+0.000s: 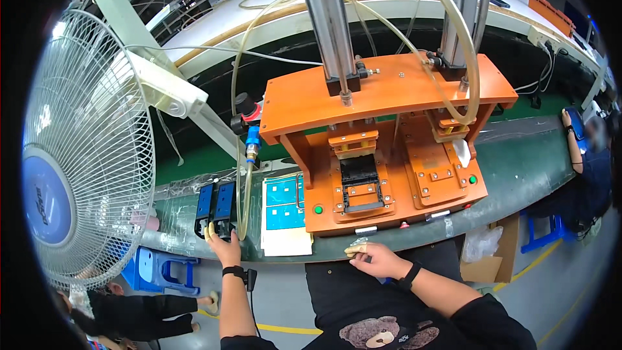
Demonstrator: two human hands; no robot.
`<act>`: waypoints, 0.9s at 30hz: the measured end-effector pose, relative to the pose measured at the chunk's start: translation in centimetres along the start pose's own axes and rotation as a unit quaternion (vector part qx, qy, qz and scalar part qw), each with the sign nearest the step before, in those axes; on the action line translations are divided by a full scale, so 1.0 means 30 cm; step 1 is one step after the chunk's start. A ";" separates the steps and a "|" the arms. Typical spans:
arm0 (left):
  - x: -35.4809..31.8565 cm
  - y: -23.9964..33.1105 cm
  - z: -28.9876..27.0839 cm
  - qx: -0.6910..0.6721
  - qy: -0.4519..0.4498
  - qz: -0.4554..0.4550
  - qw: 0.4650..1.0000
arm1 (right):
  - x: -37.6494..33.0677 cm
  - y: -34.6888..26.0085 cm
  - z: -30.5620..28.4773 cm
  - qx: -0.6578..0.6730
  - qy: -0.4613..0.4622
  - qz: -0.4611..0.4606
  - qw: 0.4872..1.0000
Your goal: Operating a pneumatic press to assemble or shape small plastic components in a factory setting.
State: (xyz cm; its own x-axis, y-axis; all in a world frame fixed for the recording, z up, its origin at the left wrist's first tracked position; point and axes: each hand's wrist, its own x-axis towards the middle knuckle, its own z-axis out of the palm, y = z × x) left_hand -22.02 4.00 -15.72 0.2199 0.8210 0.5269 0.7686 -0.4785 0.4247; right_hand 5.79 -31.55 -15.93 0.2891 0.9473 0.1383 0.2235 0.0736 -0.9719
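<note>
My left hand, with pale finger covers on, reaches to the lower ends of two narrow black frames with blue faces. Its thumb and fingers close around the bottom end of the right one; the exact contact is partly hidden. My right hand is at the table's front edge before the orange press, also wearing finger covers. Its fingers are loosely bent and apart, with nothing seen in them. A black frame-shaped part sits in the press's left fixture, under the raised press head.
Blue-printed sheets lie between the frames and the press. Air tubes hang beside them. A large fan stands at left. A cardboard box is below the table at right; another person sits at the far right.
</note>
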 end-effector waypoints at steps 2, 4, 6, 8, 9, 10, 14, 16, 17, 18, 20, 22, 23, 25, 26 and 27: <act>-0.015 0.045 0.009 0.021 0.013 0.015 1.000 | -0.001 -0.001 -0.003 -0.002 0.002 0.009 1.000; -0.045 0.103 0.011 0.031 0.045 0.064 0.996 | -0.003 0.004 -0.005 0.000 0.011 -0.007 1.000; -0.081 0.102 0.023 -0.010 0.017 0.143 0.990 | -0.008 0.021 0.002 0.000 0.012 0.001 1.000; -0.104 0.151 0.035 -0.013 -0.007 0.161 0.987 | -0.011 0.029 0.001 -0.003 0.012 0.010 1.000; -0.108 0.161 0.048 -0.082 -0.038 0.132 0.987 | -0.010 0.030 0.001 -0.011 0.012 0.003 1.000; -0.110 0.168 0.055 -0.150 -0.068 0.102 0.981 | -0.009 0.028 0.001 -0.019 0.009 -0.005 1.000; -0.112 0.043 0.115 -0.219 -0.098 -0.009 0.971 | -0.007 0.014 0.000 -0.045 -0.005 -0.003 0.999; -0.128 -0.025 0.149 -0.227 -0.083 -0.011 0.970 | -0.008 0.022 0.010 0.012 -0.002 0.015 1.000; -0.133 -0.008 0.149 -0.242 -0.089 -0.033 0.966 | -0.004 -0.014 -0.003 0.009 -0.001 0.017 1.000; -0.133 0.008 0.148 -0.256 -0.094 -0.055 0.960 | -0.012 -0.060 -0.022 -0.020 -0.018 0.028 0.999; -0.125 0.027 0.155 -0.257 -0.091 -0.041 0.961 | -0.003 -0.190 -0.088 -0.050 -0.037 0.041 0.997; -0.129 0.034 0.135 -0.243 -0.097 -0.032 0.965 | 0.039 -0.334 -0.168 -0.180 0.107 -0.289 0.934; -0.126 0.055 0.119 -0.245 -0.097 -0.028 0.964 | 0.045 -0.419 -0.205 -0.265 0.154 -0.272 0.912; -0.133 0.045 0.095 -0.251 -0.084 -0.028 0.964 | 0.100 -0.503 -0.240 -0.396 0.202 -0.228 0.866; -0.133 0.031 0.105 -0.236 -0.083 -0.010 0.968 | 0.130 -0.515 -0.256 -0.442 0.213 -0.191 0.850; -0.132 0.020 0.117 -0.221 -0.082 0.008 0.972 | 0.154 -0.495 -0.276 -0.490 0.183 -0.171 0.835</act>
State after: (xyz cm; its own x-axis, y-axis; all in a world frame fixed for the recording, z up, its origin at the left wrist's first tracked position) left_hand -20.32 1.57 -20.14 0.3510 0.8334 0.4270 0.4383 -0.5492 0.7116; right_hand 11.51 -30.86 0.71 0.2771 0.7506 0.5999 0.9540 -0.1403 -0.2651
